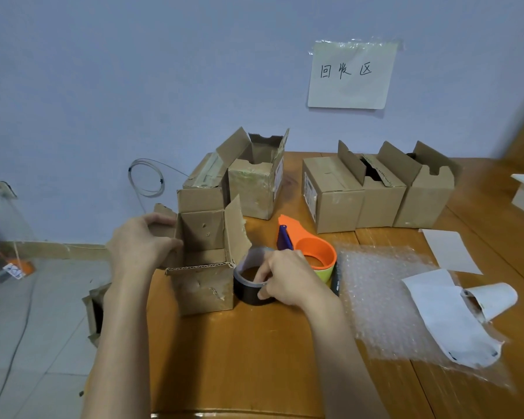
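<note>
at the box (pixel 200 288): left hand's (pixel 139 246) clamping it
tape roll (pixel 248 293): right hand's (pixel 288 279) pinching it
risk: we're yanking, cardboard's maybe tearing

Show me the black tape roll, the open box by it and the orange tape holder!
black tape roll (pixel 248 294), head view, on its dark outer side.
open box (pixel 203 293), head view, on its front wall.
orange tape holder (pixel 315 247), head view, on its round orange ring.
</note>
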A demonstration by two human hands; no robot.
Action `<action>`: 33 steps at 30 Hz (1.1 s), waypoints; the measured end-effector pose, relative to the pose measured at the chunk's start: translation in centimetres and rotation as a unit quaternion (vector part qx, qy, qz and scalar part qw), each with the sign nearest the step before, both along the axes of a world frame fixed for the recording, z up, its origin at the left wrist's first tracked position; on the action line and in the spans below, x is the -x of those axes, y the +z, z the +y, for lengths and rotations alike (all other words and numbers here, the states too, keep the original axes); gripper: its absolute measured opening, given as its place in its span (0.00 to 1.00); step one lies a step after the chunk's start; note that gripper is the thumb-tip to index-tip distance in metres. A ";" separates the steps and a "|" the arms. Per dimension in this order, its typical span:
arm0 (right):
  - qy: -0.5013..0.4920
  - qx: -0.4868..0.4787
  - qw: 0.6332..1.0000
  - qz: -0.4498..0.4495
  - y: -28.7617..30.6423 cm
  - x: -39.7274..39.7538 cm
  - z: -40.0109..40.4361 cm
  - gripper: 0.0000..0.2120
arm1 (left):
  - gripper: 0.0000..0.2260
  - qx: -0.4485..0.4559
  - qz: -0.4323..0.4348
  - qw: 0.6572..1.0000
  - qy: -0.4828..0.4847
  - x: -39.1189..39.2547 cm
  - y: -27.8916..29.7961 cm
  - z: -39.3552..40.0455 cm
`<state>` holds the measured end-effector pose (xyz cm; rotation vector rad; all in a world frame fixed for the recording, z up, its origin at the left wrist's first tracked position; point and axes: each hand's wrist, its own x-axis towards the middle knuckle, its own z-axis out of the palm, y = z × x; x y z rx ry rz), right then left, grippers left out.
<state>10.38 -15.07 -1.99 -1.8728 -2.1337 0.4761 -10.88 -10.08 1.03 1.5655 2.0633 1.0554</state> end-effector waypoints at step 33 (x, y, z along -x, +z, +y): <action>-0.285 -0.063 0.906 0.305 12.3 -5.9 4.0 0.15 | 0.10 -0.161 -0.262 0.941 -0.139 -10.6 4.7 6.3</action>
